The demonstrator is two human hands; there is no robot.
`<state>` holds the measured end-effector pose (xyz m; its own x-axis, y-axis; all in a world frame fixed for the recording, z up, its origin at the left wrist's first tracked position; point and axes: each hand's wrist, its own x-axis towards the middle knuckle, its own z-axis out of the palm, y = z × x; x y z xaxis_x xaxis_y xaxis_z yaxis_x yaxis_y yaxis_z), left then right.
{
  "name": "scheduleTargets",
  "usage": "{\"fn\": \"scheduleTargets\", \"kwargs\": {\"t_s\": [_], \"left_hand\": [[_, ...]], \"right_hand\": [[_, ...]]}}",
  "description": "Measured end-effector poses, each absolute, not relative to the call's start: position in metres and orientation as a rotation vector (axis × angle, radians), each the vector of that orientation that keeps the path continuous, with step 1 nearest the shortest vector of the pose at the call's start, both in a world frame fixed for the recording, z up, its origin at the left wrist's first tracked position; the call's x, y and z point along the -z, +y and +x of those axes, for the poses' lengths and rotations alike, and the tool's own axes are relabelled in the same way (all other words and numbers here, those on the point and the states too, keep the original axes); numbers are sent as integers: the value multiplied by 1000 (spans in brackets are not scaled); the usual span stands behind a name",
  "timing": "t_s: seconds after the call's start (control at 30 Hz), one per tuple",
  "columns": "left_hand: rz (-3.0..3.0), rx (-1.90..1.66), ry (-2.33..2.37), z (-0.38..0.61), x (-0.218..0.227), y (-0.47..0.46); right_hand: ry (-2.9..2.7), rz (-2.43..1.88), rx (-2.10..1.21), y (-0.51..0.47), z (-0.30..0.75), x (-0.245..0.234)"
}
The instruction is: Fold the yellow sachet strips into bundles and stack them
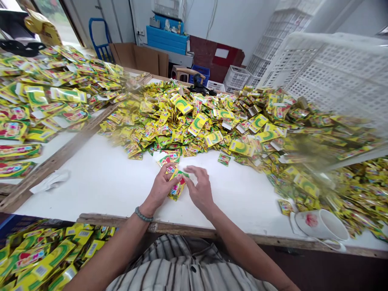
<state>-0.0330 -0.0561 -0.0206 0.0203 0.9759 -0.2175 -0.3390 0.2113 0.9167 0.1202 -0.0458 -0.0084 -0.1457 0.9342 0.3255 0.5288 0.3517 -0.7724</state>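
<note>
My left hand (162, 186), with a beaded bracelet on the wrist, is closed on a small yellow, green and red sachet (178, 190), held between thumb and fingers just above the white table. At the sachet's upper right edge is the thumb tip of my right hand (200, 188); its other fingers are apart from the thumb and slightly curved. Just beyond my left fingers lies a flat printed carton (169, 156) with a white open flap, partly covered by the hand. A single sachet (224, 159) lies on the table to the right.
A big heap of sachets and cartons (182, 121) spreads across the table (100, 178). More cartons (54, 97) lie beyond a wooden strip at left, others (45, 258) below the table edge. A cup (321, 224) and a white plastic crate (333, 68) are at right.
</note>
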Motion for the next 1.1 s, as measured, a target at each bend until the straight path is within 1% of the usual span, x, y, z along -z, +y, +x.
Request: {"fn": "scheduleTargets", "kwargs": {"t_s": [0.07, 0.1, 0.23, 0.3, 0.4, 0.57, 0.7, 0.8, 0.87, 0.97, 1.1], "left_hand": [[805, -1257, 1063, -32, 19, -55], [815, -1274, 1069, -31, 19, -55], [826, -1256, 1069, -33, 20, -56], [819, -1207, 1042, -35, 21, -57], [828, -1141, 1020, -35, 22, -57], [778, -1220, 1073, -33, 20, -55], [758, -1250, 1114, -34, 20, -54], [791, -1263, 1118, -35, 20, -55], [793, -1259, 1123, -35, 19, -55], [805, -1233, 1112, -35, 18, -56], [834, -1242, 1085, -35, 19, -57]], "right_hand": [[-1628, -1322, -649, -43, 121, 11], [-1594, -1312, -735, -41, 121, 12], [-1538, -1153, -1263, -35, 120, 17], [-1513, -1128, -1383, -33, 120, 20], [-1562, -1178, -1392, -30, 124, 21], [-1796, -1220, -1100, -30, 128, 12], [-1785, -1234, -1167, -30, 127, 7], [-1712, -1287, -1155, -29, 125, 7], [-1585, -1272, -1270, -26, 125, 8], [-1315, -1215, -1572, -19, 130, 10], [-1356, -1171, -1701, -14, 140, 8]]}}
